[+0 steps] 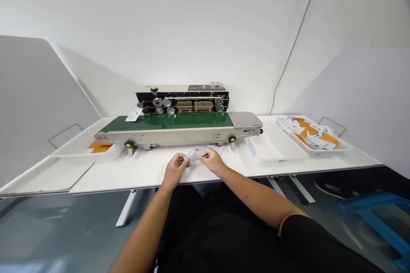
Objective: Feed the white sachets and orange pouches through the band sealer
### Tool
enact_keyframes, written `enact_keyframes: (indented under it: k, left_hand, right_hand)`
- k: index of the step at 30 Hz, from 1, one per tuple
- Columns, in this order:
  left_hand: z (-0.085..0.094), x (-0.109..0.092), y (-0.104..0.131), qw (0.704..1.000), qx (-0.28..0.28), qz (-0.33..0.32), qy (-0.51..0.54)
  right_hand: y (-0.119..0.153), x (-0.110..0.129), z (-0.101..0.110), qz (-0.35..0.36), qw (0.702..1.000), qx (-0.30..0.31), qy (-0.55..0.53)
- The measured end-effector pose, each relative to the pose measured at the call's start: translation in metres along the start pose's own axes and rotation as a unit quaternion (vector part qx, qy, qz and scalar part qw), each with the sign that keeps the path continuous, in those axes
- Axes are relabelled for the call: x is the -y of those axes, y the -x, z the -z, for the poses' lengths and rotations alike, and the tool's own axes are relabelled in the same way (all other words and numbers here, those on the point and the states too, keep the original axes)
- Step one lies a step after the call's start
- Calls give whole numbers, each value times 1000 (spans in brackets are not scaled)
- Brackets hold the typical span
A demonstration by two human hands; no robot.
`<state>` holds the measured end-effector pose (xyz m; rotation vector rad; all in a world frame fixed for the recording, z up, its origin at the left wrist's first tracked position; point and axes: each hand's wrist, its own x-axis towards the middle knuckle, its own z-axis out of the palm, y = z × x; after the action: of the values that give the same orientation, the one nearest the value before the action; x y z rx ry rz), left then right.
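Clear plastic, with a white printed card inside it, makes up the small pouch [194,154] that both hands hold between them just above the near middle of the white bench [141,174]. The left hand [174,169] pinches the pouch's left end between thumb and fingertips, and the right hand [212,160] grips its right end the same way, so the pouch lies roughly flat and level between the two (its print is too small to read). Just beyond the hands, a few more pale pouches [215,149] lie on the bench, close under the front edge of the sealing machine [179,130]. That machine stands across the middle of the bench, with a green conveyor belt [169,121] running left to right and a black head with rollers and wheels [182,103] behind it at the far side; a single white pouch [133,115] rests at the left end of the belt, beside the rollers. To the left of the machine sits a white tray [80,149] with orange pieces [100,146] in it, partly tucked under the conveyor's left end. To the right, near the machine's end, is a shallow white tray [269,145], and farther right a second tray [314,147] holds a heap of white and orange packets [312,133]. A grey cable [294,46] runs down the white wall behind the bench. On the floor at the near right stands a blue frame [378,217].
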<state>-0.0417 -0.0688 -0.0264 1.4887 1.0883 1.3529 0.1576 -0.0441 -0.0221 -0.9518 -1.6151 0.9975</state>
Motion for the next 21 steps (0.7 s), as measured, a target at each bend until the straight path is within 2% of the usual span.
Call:
enact_keyframes:
  k: [4,8,12,15,18,21]
  left_hand:
    - [-1,-1,1,1000,27,-8,2]
    - [0,-2,2,999,43,-28,-8]
    - [1,-2,3,998,44,-31,-28]
    - [1,-3,3,997,48,-35,-42]
    - [1,-4,3,997,49,-41,-52]
    - [0,-4,4,997,50,-41,-52]
  right_hand:
    - [-11,7,3,-6,996,-8,-89]
    - [-28,32,19,6,993,-19,-119]
    - [-52,66,49,24,989,-41,-141]
    - [-71,83,75,11,990,-47,-135]
    - [-88,90,98,-18,985,-39,-167]
    - [-104,90,117,-32,975,-74,-208]
